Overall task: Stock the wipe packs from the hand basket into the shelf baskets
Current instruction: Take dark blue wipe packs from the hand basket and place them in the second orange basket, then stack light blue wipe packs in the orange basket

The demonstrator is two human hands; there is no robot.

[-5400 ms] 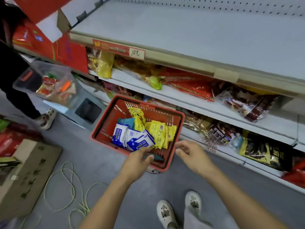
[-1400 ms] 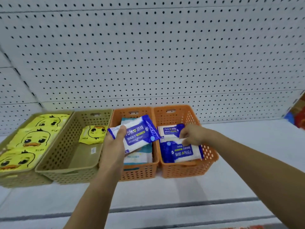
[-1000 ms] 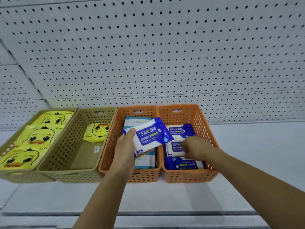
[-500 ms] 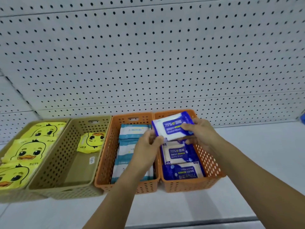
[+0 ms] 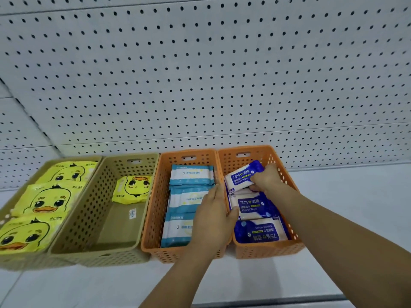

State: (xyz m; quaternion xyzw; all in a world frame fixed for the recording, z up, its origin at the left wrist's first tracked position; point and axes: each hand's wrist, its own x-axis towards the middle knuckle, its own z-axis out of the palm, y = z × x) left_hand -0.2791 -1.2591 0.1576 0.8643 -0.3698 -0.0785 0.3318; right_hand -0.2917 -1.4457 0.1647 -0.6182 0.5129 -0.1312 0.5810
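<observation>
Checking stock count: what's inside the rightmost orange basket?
Three blue alcohol wipe packs: front pack, middle pack, and the rear pack, tilted, gripped by the right hand. The left hand rests beside the middle one. Anything beneath them is covered.

You are facing a white pegboard back panel (image 5: 200, 74), its rows of dark round holes running right across your view, with horizontal seams crossing it low down. Beneath it, a pale, plain shelf (image 5: 355, 207) is stretching out to your right, and a dark strip (image 5: 278, 300) is edging its front. Soft, even light is falling over everything.
</observation>
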